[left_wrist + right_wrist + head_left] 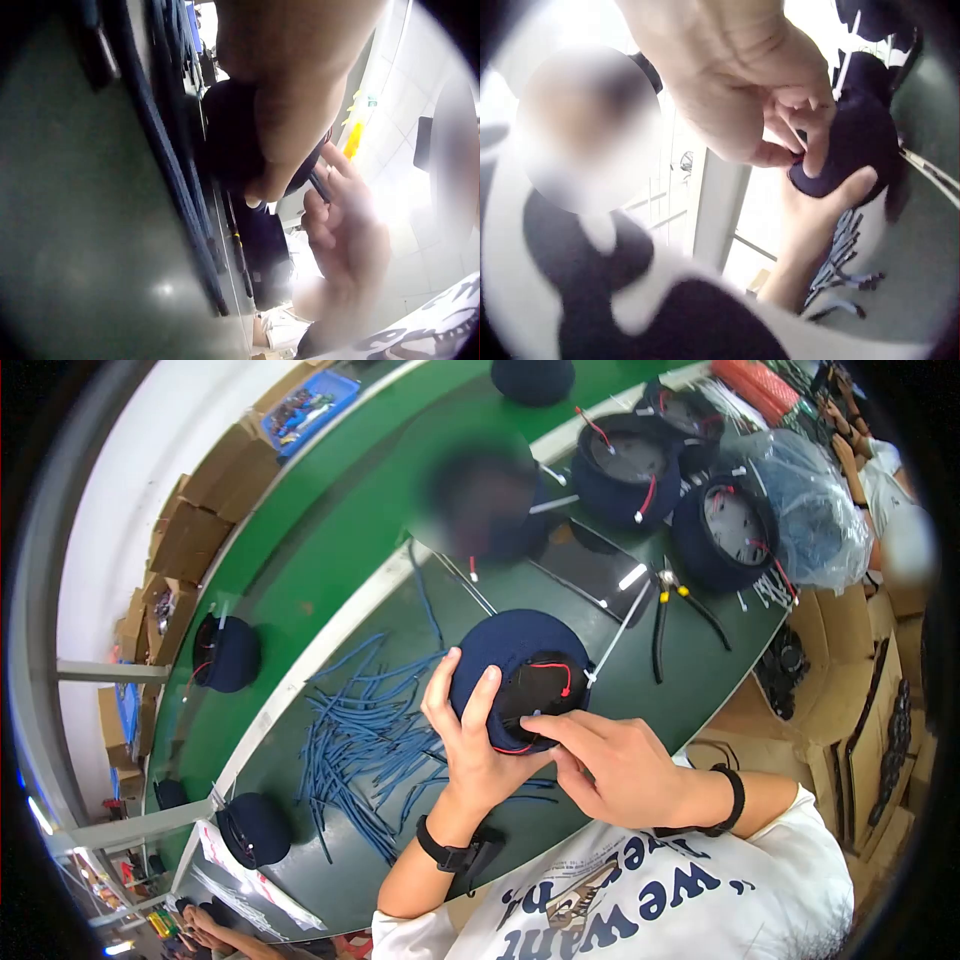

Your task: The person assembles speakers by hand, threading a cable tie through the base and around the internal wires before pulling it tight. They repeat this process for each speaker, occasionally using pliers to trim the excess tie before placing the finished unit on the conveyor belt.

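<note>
A dark blue, fabric-covered round piece (500,642) is held up over the green table, its black hollow side with a red wire facing the head camera. The left hand (474,745) grips it from the left and below, fingers spread over the blue side. At the lower edge of the hollow, the right hand (625,765) has its fingertips pinching something small and dark; in the left wrist view a dark strip (320,186) shows between the right fingers. A white cable tie (618,632) sticks out from the piece's right side.
Blue tubes (365,740) lie in a loose pile left of the hands. Pliers (685,610) rest at the right, near a black tablet-like panel (590,570). More round pieces (725,535) stand farther back, beside a clear plastic bag (820,510). An open carton (830,680) is at the right.
</note>
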The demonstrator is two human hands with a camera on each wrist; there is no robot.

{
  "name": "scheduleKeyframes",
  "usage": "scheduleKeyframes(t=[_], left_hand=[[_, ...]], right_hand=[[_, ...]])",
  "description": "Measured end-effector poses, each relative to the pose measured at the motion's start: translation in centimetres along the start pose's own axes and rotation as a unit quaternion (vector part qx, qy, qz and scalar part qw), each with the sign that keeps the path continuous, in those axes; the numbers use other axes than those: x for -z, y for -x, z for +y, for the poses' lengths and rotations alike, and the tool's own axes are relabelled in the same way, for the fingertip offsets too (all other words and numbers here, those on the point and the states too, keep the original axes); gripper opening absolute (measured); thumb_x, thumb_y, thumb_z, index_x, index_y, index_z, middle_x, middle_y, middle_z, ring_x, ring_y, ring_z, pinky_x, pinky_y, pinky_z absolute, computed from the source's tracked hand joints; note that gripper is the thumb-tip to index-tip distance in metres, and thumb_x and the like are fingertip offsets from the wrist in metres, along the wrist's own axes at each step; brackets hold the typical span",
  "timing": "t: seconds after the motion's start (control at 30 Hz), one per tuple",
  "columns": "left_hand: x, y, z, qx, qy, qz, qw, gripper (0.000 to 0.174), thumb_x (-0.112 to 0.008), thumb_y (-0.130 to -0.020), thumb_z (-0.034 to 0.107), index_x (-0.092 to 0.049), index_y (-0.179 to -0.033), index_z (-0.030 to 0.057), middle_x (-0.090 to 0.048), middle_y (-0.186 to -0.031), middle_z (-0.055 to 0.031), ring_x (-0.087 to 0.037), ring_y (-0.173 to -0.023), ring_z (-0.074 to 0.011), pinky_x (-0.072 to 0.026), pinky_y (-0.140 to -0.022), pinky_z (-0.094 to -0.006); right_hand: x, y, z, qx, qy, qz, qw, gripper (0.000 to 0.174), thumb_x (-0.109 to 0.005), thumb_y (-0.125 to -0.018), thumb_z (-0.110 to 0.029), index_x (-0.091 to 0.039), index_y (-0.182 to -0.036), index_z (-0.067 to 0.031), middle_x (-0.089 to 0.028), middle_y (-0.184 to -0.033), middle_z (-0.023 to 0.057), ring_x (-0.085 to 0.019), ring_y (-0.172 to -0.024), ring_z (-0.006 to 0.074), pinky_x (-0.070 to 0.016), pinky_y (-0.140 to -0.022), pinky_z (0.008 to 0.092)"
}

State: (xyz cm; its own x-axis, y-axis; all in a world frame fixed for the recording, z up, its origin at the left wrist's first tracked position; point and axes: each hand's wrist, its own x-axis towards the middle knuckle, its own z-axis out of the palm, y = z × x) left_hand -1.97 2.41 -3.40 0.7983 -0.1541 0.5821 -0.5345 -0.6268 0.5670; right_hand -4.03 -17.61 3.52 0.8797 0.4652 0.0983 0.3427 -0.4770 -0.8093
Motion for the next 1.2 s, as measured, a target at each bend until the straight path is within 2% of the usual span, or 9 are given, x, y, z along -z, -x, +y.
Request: scheduleKeyframes(t=[0.13,0.23,0.33,0.57,0.67,0.77,0.93,1.1,1.2], left_hand=[[1.9,-1.2,-0.2,0.029,0.002,0.000,1.000,0.122,-0.104,-0.048,0.028,-0.047,-0.154,0.0133,-0.039,-0.157,-0.0291,-0.043,-0.143,-0.0492,-0.0398,-0.116,-0.0592],[6.1,-3.3,-0.7,0.036,-0.025,0.032,0.999,0.121,-0.103,-0.049,0.031,-0.046,-0.154,0.0110,-0.041,-0.156,-0.0260,-0.047,-0.140,-0.0457,-0.0429,-0.115,-0.0546],[9.7,-6.0,-3.5,0.137,-0.058,0.094,0.984,0.120,-0.103,-0.051,0.030,-0.045,-0.153,0.0040,-0.048,-0.149,-0.0219,-0.052,-0.137,-0.0365,-0.0448,-0.115,-0.0473],[7.2,-12.9,-21.2,0.318,-0.001,0.256,0.913,0.125,-0.106,-0.055,0.038,-0.042,-0.153,-0.0043,-0.058,-0.142,-0.0234,-0.060,-0.128,-0.0346,-0.0483,-0.113,-0.0434],[6.1,-13.2,-23.3,0.303,-0.104,0.221,0.921,0.135,-0.106,-0.056,0.042,-0.034,-0.159,-0.0050,-0.051,-0.150,-0.0276,-0.054,-0.138,-0.0393,-0.0434,-0.119,-0.0468],[8.9,-12.7,-19.7,0.302,-0.139,0.118,0.936,0.137,-0.106,-0.055,0.042,-0.034,-0.162,-0.0015,-0.042,-0.159,-0.0280,-0.045,-0.147,-0.0407,-0.0397,-0.123,-0.0483],[13.8,-8.4,-14.7,0.231,-0.192,0.124,0.946,0.093,-0.100,-0.069,0.027,-0.053,-0.148,0.0100,-0.045,-0.159,-0.0195,-0.049,-0.144,-0.0373,-0.0474,-0.112,-0.0500],[14.0,-6.7,-10.6,0.189,-0.174,0.114,0.960,0.073,-0.095,-0.075,0.024,-0.061,-0.138,0.0099,-0.049,-0.155,-0.0197,-0.048,-0.145,-0.0388,-0.0444,-0.115,-0.0483],[13.1,-5.9,-10.3,0.195,-0.151,0.100,0.964,0.070,-0.095,-0.077,0.030,-0.062,-0.136,0.0091,-0.046,-0.156,-0.0215,-0.046,-0.145,-0.0421,-0.0401,-0.120,-0.0519]], right_hand=[[4.8,-2.1,-1.4,-0.023,-0.105,-0.097,0.989,0.057,-0.076,-0.092,-0.013,-0.059,-0.145,-0.0046,-0.074,-0.121,0.0211,-0.076,-0.077,0.0287,-0.0599,-0.068,0.0393],[10.1,-5.4,-2.0,0.014,-0.061,0.148,0.987,0.038,-0.078,-0.090,-0.010,-0.072,-0.127,-0.0029,-0.076,-0.119,0.0123,-0.067,-0.072,0.0116,-0.0513,-0.062,0.0251],[17.6,-12.0,-0.3,0.044,0.013,0.170,0.984,0.032,-0.075,-0.095,-0.016,-0.070,-0.123,-0.0002,-0.074,-0.106,0.0064,-0.065,-0.077,0.0087,-0.0523,-0.068,0.0265],[26.8,-34.0,11.9,-0.151,0.240,0.119,0.952,0.095,-0.094,-0.072,-0.042,-0.056,-0.145,0.0063,-0.069,-0.132,0.0301,-0.074,-0.113,0.0363,-0.0639,-0.085,0.0452],[25.5,-38.1,18.2,-0.208,0.266,0.128,0.932,0.129,-0.097,-0.062,-0.057,-0.038,-0.155,0.0101,-0.058,-0.148,0.0325,-0.053,-0.141,0.0481,-0.0429,-0.120,0.0502],[24.6,-41.3,24.1,-0.197,0.252,0.163,0.933,0.135,-0.098,-0.061,-0.062,-0.033,-0.157,0.0076,-0.056,-0.149,0.0324,-0.046,-0.143,0.0529,-0.0398,-0.121,0.0504],[24.0,-40.9,24.0,-0.168,0.299,0.183,0.921,0.059,-0.093,-0.073,-0.053,-0.073,-0.097,-0.0030,-0.073,-0.116,0.0253,-0.067,-0.115,0.0415,-0.0557,-0.099,0.0476],[24.7,-41.3,25.7,0.057,0.366,0.246,0.896,0.045,-0.085,-0.085,-0.038,-0.063,-0.079,0.0009,-0.070,-0.080,0.0223,-0.067,-0.081,0.0452,-0.0569,-0.082,0.0503],[24.9,-39.8,20.4,-0.008,0.287,0.244,0.926,0.048,-0.086,-0.085,-0.037,-0.057,-0.075,-0.0005,-0.066,-0.075,0.0213,-0.068,-0.074,0.0358,-0.0561,-0.076,0.0484]])
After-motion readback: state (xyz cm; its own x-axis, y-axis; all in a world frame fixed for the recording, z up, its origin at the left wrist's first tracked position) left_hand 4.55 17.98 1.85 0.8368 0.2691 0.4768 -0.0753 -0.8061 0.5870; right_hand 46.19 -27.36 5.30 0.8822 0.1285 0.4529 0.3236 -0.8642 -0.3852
